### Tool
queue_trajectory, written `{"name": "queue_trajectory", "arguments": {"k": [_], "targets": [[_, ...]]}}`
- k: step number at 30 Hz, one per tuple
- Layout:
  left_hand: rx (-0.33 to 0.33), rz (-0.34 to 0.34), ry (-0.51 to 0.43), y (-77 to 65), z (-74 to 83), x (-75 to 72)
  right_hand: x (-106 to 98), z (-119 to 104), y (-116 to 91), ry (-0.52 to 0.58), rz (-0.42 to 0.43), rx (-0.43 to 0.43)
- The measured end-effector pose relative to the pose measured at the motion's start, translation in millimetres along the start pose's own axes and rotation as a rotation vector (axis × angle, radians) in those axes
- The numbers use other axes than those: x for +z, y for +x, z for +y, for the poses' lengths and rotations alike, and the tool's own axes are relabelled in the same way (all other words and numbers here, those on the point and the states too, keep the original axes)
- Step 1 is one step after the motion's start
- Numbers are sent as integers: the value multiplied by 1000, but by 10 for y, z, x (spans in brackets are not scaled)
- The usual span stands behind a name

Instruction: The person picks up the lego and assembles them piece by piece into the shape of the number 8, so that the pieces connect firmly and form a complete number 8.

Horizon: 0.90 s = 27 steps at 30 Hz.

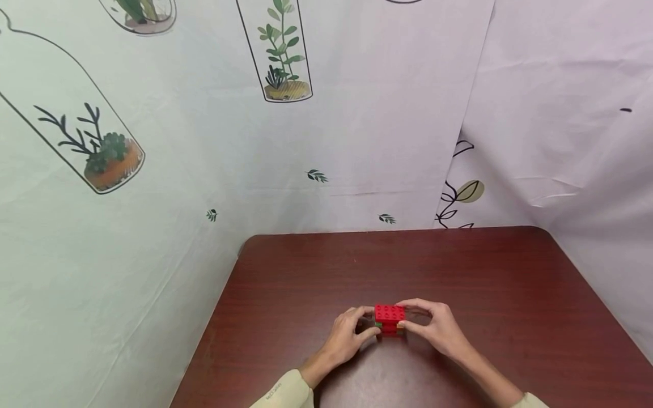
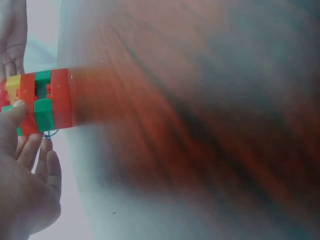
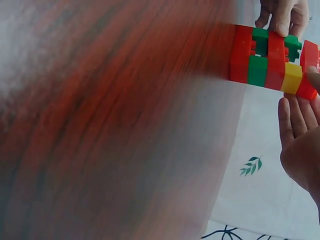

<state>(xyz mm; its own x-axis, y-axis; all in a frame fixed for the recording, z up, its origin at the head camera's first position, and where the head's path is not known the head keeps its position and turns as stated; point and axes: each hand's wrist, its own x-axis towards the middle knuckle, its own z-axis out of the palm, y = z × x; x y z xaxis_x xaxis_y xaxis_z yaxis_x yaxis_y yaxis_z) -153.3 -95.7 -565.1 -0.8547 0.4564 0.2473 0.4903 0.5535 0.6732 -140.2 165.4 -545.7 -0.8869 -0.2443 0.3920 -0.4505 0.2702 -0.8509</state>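
A stack of toy building bricks stands on the brown table between both hands. Its lowest layer is a red brick, with green bricks above it and another red brick over those. Higher up are a green brick on one side and a yellow brick on the other. A red brick tops the stack, tilted, with a gap above the green one. The left hand holds the stack's left side, thumb at the middle layers. On the right, the right hand pinches the top red brick.
The brown table has rounded far corners and extends around the stack. White cloth printed with plants and jars hangs behind it and along both sides.
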Motion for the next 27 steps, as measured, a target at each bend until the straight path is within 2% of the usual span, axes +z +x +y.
{"name": "queue_trajectory", "arguments": {"k": [12, 22, 27], "targets": [[-19, -7, 34, -10, 2, 0, 29, 79, -29, 80, 0, -11], [43, 35, 0, 15, -19, -40, 50, 147, -38, 168, -5, 5], [95, 99, -68, 36, 21, -85, 49, 166, -51, 182, -6, 20]]}}
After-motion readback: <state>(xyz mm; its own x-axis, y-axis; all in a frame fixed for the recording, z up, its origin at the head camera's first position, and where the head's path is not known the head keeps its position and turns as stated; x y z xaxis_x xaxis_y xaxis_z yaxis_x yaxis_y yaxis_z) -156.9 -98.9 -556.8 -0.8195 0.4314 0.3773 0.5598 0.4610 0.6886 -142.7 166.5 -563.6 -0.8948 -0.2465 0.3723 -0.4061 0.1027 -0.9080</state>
